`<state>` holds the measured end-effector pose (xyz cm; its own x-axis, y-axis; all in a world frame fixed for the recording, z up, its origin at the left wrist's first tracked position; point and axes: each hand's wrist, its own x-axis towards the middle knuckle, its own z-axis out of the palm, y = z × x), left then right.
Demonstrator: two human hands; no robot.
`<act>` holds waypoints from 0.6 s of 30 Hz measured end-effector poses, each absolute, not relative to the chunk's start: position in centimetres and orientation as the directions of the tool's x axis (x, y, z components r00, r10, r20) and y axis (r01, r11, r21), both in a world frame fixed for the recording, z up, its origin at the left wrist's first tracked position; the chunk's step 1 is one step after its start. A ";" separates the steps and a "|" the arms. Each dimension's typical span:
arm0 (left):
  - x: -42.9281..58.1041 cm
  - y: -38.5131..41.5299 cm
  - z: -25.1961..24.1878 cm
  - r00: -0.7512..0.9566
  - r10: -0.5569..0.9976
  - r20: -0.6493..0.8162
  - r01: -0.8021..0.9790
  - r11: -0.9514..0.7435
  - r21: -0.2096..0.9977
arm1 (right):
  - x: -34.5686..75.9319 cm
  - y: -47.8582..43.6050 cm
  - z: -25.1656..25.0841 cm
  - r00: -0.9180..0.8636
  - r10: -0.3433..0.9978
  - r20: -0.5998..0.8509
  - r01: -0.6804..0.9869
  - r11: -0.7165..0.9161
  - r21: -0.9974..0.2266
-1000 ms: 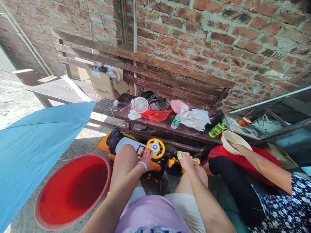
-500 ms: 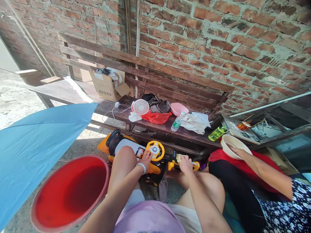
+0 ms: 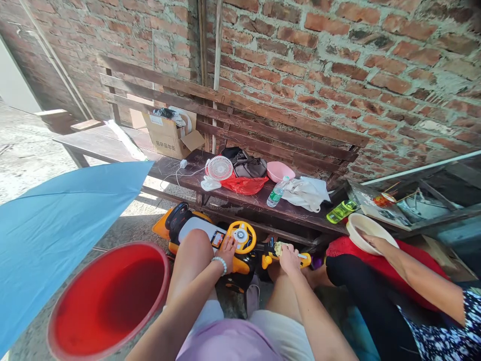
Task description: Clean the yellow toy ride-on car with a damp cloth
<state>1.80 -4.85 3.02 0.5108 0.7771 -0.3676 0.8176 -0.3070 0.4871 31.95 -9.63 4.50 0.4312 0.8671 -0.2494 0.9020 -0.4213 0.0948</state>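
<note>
My left hand [image 3: 227, 252], with a beaded bracelet at its wrist, lies with outstretched fingers on the ride-on toy car [image 3: 244, 263], against the left side of its yellow steering wheel [image 3: 242, 237]. My right hand [image 3: 290, 259] is closed around a pale yellow, lumpy piece [image 3: 278, 248], perhaps food. A short white stick-like end [image 3: 302, 256] shows on the other side of that fist; whether it belongs to the piece or to the toy car's yellow front part beneath, I cannot tell. The toy car stands on the ground before my knees.
A large red tub [image 3: 108, 301] and a blue umbrella [image 3: 67, 225] are on the left. Along the wooden bench [image 3: 176, 173] are a cardboard box [image 3: 165, 138], fan [image 3: 220, 168], pink bowl [image 3: 280, 171] and water bottle [image 3: 277, 193]. At right, another person's hand [image 3: 376, 243] reaches into a cream bowl [image 3: 361, 233].
My right leg has swung inward to the left, closer to the toy car. Both hands keep their places; the view has shifted slightly. The other person's hand stays at the cream bowl.
</note>
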 end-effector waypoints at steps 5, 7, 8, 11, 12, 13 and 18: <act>1.9 -5.0 3.0 0.478 0.749 -0.458 0.858 -0.288 0.425 | 34.4 -10.1 4.5 0.393 0.883 -0.256 0.917 -0.397 0.040; 1.8 -5.0 3.1 0.473 0.738 -0.482 0.870 -0.305 0.387 | 36.2 -10.6 4.3 0.452 0.863 -0.228 0.886 -0.464 0.002; 1.7 -5.1 3.1 0.471 0.736 -0.487 0.874 -0.313 0.372 | 37.1 -10.9 4.1 0.511 0.834 -0.209 0.851 -0.525 -0.015; 1.5 -5.2 2.8 0.473 0.741 -0.476 0.875 -0.332 0.352 | 38.9 -11.5 3.4 0.672 0.724 -0.158 0.727 -0.685 -0.047; 1.5 -5.2 2.7 0.473 0.744 -0.472 0.876 -0.336 0.347 | 38.9 -11.5 3.1 0.689 0.711 -0.141 0.711 -0.701 -0.060; 1.5 -5.3 2.5 0.470 0.747 -0.471 0.877 -0.338 0.341 | 38.6 -11.5 2.7 0.679 0.724 -0.124 0.721 -0.689 -0.078; 1.3 -5.2 1.4 0.469 0.754 -0.460 0.879 -0.349 0.324 | 33.2 -10.8 1.3 0.396 0.916 -0.056 0.896 -0.399 -0.194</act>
<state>1.33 -5.18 1.37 0.4691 0.7537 -0.4604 0.8792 -0.3493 0.3240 33.21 -10.78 1.33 0.3963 0.9164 -0.0557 0.8961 -0.3993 -0.1939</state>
